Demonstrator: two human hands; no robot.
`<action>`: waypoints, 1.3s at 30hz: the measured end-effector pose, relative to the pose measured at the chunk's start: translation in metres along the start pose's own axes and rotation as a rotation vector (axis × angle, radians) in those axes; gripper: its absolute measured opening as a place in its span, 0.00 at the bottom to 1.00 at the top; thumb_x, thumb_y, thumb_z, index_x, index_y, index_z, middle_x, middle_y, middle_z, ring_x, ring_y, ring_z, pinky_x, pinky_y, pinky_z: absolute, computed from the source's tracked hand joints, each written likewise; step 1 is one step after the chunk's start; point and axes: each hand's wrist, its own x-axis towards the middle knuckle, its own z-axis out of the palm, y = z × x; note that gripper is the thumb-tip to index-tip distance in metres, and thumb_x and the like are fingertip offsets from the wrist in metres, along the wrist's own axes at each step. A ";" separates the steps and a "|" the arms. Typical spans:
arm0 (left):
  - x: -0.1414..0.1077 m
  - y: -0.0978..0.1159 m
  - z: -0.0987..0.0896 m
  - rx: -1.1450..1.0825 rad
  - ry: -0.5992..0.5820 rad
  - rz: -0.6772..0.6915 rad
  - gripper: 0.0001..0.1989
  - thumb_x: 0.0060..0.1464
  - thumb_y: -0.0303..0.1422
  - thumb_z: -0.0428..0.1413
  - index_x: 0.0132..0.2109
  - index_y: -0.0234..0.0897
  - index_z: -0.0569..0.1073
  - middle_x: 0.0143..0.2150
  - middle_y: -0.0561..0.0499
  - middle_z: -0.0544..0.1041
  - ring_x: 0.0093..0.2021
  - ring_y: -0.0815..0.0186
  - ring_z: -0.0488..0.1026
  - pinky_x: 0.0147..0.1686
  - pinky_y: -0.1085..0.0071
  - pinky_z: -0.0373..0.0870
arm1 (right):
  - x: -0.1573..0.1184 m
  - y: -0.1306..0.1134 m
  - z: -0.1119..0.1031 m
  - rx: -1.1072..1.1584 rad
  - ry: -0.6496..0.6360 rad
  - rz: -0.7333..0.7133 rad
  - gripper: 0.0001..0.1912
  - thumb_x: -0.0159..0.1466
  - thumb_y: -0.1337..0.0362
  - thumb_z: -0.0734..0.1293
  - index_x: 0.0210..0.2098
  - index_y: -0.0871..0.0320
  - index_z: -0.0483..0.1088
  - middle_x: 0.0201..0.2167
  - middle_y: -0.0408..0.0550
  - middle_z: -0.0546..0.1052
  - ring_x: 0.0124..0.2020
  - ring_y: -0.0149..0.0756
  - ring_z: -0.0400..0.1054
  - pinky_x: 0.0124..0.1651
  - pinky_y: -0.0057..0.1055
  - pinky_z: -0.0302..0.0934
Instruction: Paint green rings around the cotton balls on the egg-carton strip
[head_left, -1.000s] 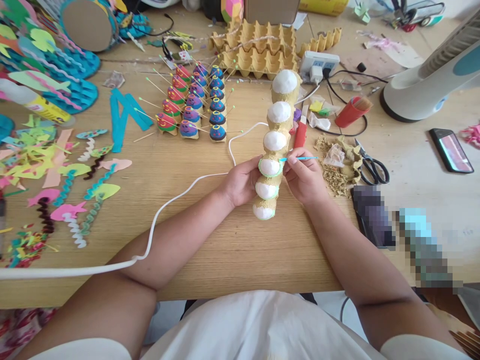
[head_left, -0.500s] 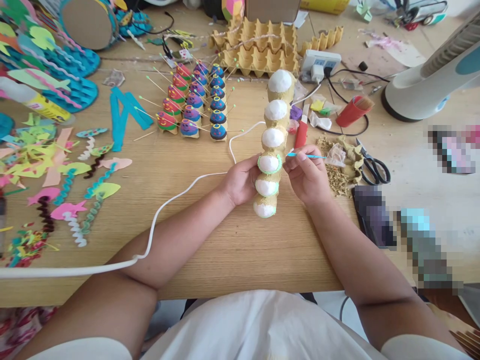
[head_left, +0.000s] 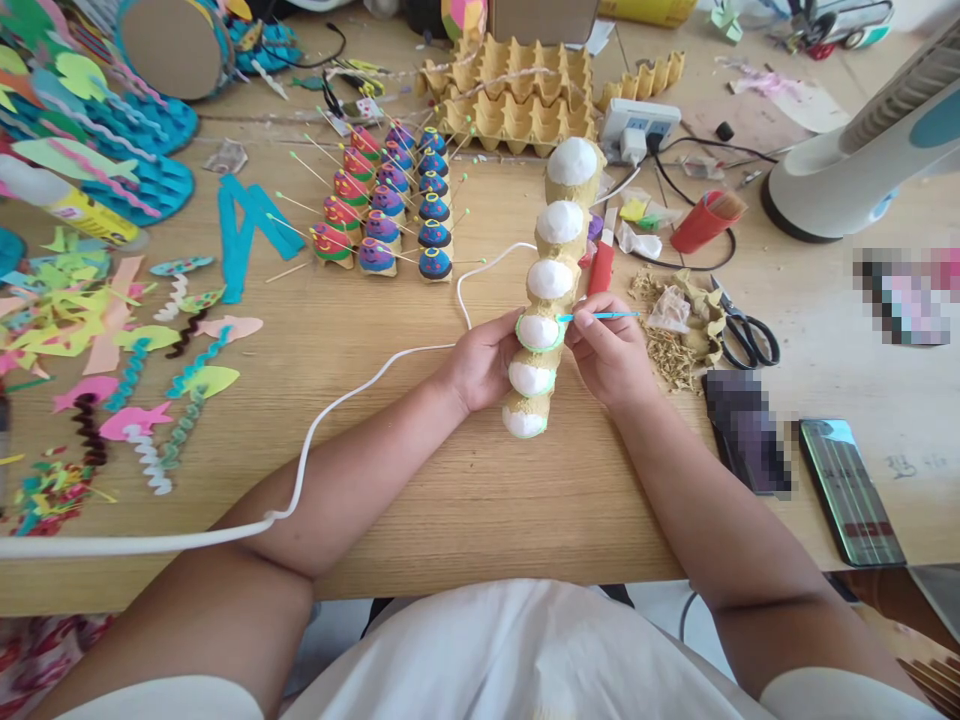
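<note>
A strip of egg carton (head_left: 556, 262) with several white-covered bumps runs upward from my hands. My left hand (head_left: 489, 365) grips its left side near the lower bumps. Green edging rings the fourth bump from the top, and green also shows on the two below it. Between the thumb and fingers of my right hand (head_left: 606, 350) is a thin blue tool (head_left: 616, 315), its left tip touching the right edge of the green-ringed bump. Part of my left hand's fingers is hidden behind the strip.
Painted carton figures (head_left: 380, 228) with pins stand at the back left. Paper fish (head_left: 135, 422) lie left. Scissors (head_left: 750, 335), shavings (head_left: 675, 360) and phones (head_left: 851, 490) lie right. A white cable (head_left: 322, 405) crosses my left arm.
The strip's upper end has tilted to the right. My right hand has moved slightly left, bringing the blue tool's tip against the green-ringed bump.
</note>
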 end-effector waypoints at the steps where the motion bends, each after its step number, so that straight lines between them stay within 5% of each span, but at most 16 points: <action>1: 0.000 0.000 0.000 0.002 -0.006 0.006 0.12 0.71 0.34 0.53 0.45 0.35 0.80 0.29 0.46 0.83 0.25 0.59 0.79 0.29 0.66 0.76 | 0.000 0.000 0.000 0.003 0.001 0.003 0.24 0.55 0.45 0.84 0.32 0.51 0.71 0.23 0.36 0.71 0.26 0.29 0.62 0.34 0.30 0.59; 8: 0.000 -0.001 0.001 0.025 0.002 0.041 0.13 0.72 0.33 0.53 0.41 0.34 0.80 0.28 0.48 0.82 0.23 0.61 0.78 0.27 0.68 0.74 | 0.000 -0.005 0.002 0.079 0.013 0.015 0.25 0.56 0.46 0.84 0.30 0.51 0.68 0.22 0.35 0.68 0.26 0.29 0.60 0.35 0.30 0.61; 18: 0.002 -0.002 0.000 -0.033 0.013 0.026 0.13 0.72 0.33 0.51 0.48 0.36 0.81 0.30 0.48 0.84 0.26 0.60 0.80 0.30 0.68 0.76 | 0.002 0.001 0.000 0.021 0.022 0.033 0.27 0.54 0.45 0.85 0.31 0.51 0.68 0.21 0.34 0.67 0.25 0.28 0.60 0.32 0.30 0.56; 26: 0.002 -0.001 -0.002 0.004 -0.005 0.032 0.12 0.71 0.35 0.55 0.41 0.35 0.79 0.29 0.47 0.83 0.25 0.61 0.79 0.28 0.68 0.74 | 0.000 -0.005 0.002 0.066 0.026 0.005 0.27 0.56 0.46 0.83 0.29 0.51 0.64 0.22 0.35 0.65 0.26 0.29 0.59 0.33 0.31 0.59; 33: -0.001 -0.001 0.004 -0.018 0.050 0.008 0.15 0.71 0.35 0.50 0.50 0.37 0.81 0.28 0.48 0.83 0.24 0.59 0.78 0.29 0.65 0.76 | 0.001 -0.002 0.000 0.009 0.017 0.026 0.26 0.55 0.45 0.84 0.30 0.51 0.67 0.22 0.35 0.66 0.25 0.29 0.60 0.32 0.32 0.58; 39: 0.000 -0.002 0.003 0.017 0.002 0.047 0.12 0.71 0.34 0.55 0.42 0.34 0.80 0.28 0.47 0.82 0.24 0.60 0.79 0.27 0.68 0.74 | 0.001 -0.002 0.000 0.043 0.012 0.028 0.27 0.55 0.45 0.83 0.30 0.51 0.65 0.21 0.34 0.65 0.26 0.29 0.60 0.33 0.31 0.60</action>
